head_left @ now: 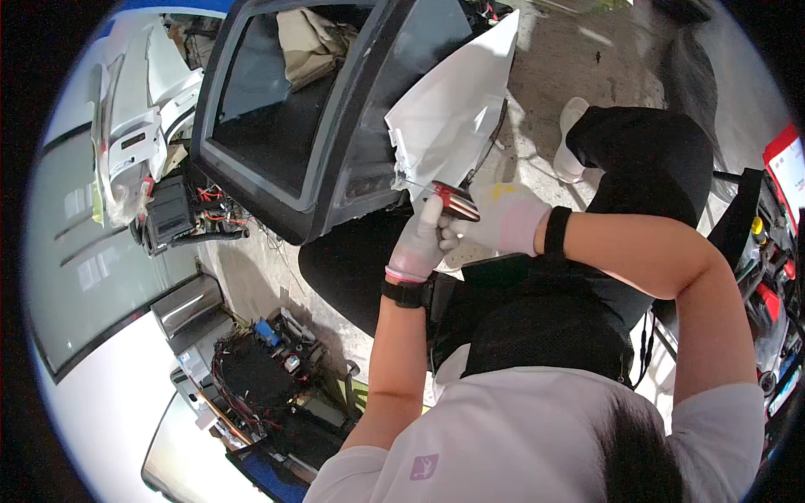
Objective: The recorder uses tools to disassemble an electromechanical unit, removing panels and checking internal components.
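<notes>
**Slim red-and-black tool [457, 203] held at the lower corner of a white panel [457, 94]**

The left hand [416, 245], in a pale glove, is closed on the slim red-and-black tool, its thumb against the near end. The right hand [505, 220], also gloved, meets the tool from the right; its fingers are partly hidden, so whether it grips cannot be told. A thin shaft [414, 183] points from the tool toward the lower corner of the white panel; contact cannot be resolved. The white panel lies along the right edge of a large dark frame [314, 201]. Beige cloth [309, 44] shows near the frame's top edge. A black housing [170, 215] with red wires [211, 195] sits beyond its lower left corner.
</notes>
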Tool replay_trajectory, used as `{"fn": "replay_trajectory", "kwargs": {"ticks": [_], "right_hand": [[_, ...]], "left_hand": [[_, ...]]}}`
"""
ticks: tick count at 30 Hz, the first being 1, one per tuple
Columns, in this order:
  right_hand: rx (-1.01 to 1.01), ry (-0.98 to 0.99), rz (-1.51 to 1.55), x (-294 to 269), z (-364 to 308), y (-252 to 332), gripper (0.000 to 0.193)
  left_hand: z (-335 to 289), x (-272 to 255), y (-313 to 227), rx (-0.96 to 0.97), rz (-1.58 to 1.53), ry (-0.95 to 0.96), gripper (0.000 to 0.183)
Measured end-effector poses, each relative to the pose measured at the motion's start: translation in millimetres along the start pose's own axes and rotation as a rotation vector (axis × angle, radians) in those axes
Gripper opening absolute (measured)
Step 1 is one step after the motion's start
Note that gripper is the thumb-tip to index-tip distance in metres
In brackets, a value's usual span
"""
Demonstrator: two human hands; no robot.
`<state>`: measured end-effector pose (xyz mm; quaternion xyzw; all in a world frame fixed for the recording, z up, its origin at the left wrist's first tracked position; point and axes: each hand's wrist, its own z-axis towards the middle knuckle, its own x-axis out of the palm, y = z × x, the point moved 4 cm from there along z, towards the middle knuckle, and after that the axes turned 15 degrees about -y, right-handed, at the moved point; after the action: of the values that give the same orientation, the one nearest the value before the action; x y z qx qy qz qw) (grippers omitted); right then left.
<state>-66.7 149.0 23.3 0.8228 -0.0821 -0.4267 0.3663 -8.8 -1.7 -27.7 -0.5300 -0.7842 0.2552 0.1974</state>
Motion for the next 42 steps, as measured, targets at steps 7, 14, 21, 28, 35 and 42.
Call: {"fn": "replay_trajectory", "kwargs": {"ticks": [7,14,21,28,35,42], "right_hand": [[0.038,-0.095,0.066,4.0,0.4,-1.3,0.062],[0.397,0.455,0.949,49.9,20.9,-33.9,0.063],[0.234,0.342,0.693,47.5,21.5,-26.0,0.051],[0.165,0.04,0.222,24.3,9.3,-8.1,0.065],[0.022,-0.039,0.182,13.0,6.9,-9.1,0.065],[0.21,0.229,0.911,32.3,13.9,-17.3,0.057]], "left_hand": [[-4.0,4.0,-0.6,-0.011,-0.038,0.003,0.034],[8.0,-3.1,11.8,-0.05,-0.281,0.268,0.056],[-1.3,1.3,-0.4,-0.074,-0.313,0.172,0.045],[-13.1,6.3,-10.3,-0.002,-0.124,0.024,0.031],[7.1,-5.2,-2.0,0.064,-0.089,0.024,0.027],[-8.3,10.1,-3.3,0.029,-0.366,0.086,0.034]]}}
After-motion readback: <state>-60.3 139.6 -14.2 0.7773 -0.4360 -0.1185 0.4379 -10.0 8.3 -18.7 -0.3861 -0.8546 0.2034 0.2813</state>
